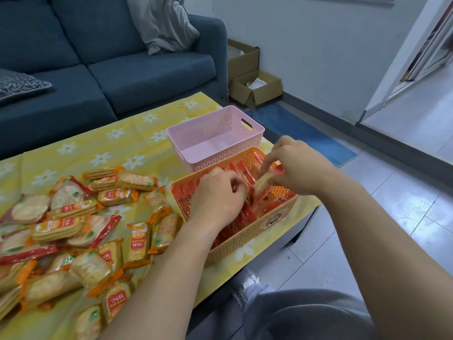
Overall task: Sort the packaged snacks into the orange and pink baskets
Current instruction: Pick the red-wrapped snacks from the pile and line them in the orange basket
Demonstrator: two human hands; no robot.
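Note:
The orange basket (255,231) stands at the table's right edge, packed with red-edged snack packets (182,195) standing on end. My left hand (215,197) reaches into the basket's middle, fingers curled on the packed packets. My right hand (294,165) hovers over the basket's far right part, pinching a red-edged cracker packet (263,184) that is tilted into the row. Behind it the pink basket (193,141) shows nothing inside. A heap of orange-edged and red-edged cracker packets (73,229) lies loose on the left of the table.
A yellow cloth with white flowers (127,146) covers the low table. A blue sofa (98,69) with a grey cushion stands behind it. Open cardboard boxes (255,87) sit on the floor by the wall. My knee in grey trousers (306,315) is below.

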